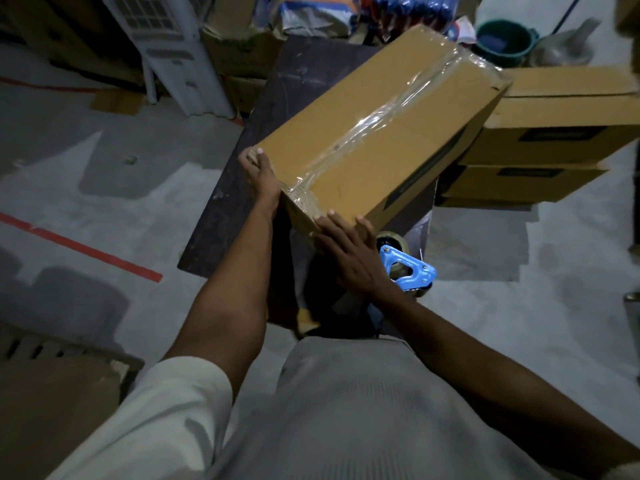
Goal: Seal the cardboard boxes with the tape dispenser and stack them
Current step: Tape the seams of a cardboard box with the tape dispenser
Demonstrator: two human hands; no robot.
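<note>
over the desk (pixel 242 174): the taped box (pixel 377 133), long side running away and to the right. at the box's near left corner, the left hand (pixel 261 174), gripping the edge. on the box's near end, the right hand (pixel 349 251), fingers flat against it. just near-right of the box, partly under the right hand, the tape dispenser (pixel 407 268). right of the box, a stack of boxes (pixel 540 140) on the floor (pixel 104 188). beyond the box's far right corner, a bucket (pixel 504 39). far left of the box, a standing appliance (pixel 169 53).
</note>
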